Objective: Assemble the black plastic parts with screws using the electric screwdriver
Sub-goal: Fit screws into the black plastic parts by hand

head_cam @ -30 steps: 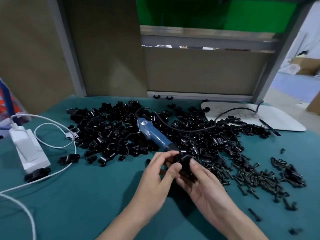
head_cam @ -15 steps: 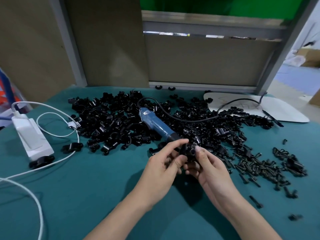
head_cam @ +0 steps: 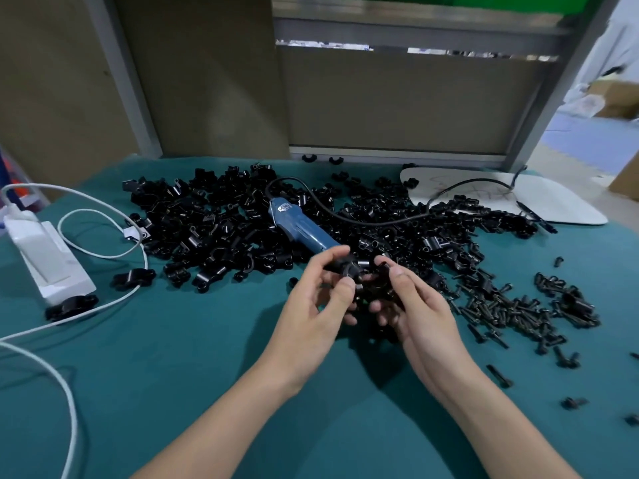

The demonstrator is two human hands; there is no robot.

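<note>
Head view: the left hand (head_cam: 311, 305) pinches a black part (head_cam: 350, 268) between thumb and forefinger. The right hand (head_cam: 416, 307) grips its other side with thumb and curled fingers, though blur hides the exact contact. The part is held just above the table (head_cam: 173, 375), at the near edge of the pile (head_cam: 214, 223). The screwdriver (head_cam: 301, 227) lies on the pile behind the hands, and the screws (head_cam: 511, 307) lie to the right.

Glossy black plastic parts (head_cam: 221, 233); matt teal cloth (head_cam: 166, 375).
</note>
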